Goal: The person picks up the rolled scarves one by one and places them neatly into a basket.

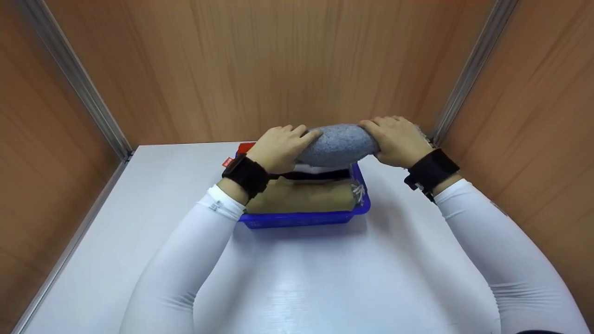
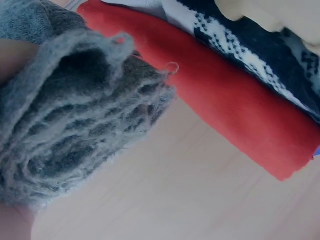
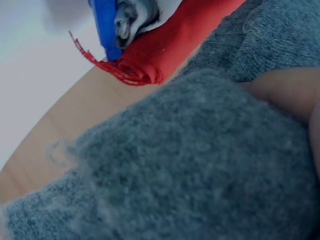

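Observation:
Above the back part of a blue basket [image 1: 301, 220], both hands hold a rolled grey knitted scarf [image 1: 341, 144]. The left hand [image 1: 280, 148] grips its left end, thumb along the near side. At the right end, the right hand [image 1: 397, 141] has its fingers over the top. Loose spiral layers show at one end of the roll in the left wrist view. Inside the basket, an olive roll [image 1: 301, 196] with pale fringe lies at the front. Behind it is a black-and-white patterned roll [image 2: 235, 47], then a red roll [image 2: 215, 92] at the back.
The basket stands on a white table [image 1: 297, 278] near the wooden back wall [image 1: 297, 69]. Wooden side panels [image 1: 533, 139] with metal corner strips [image 1: 88, 83] enclose the table left and right.

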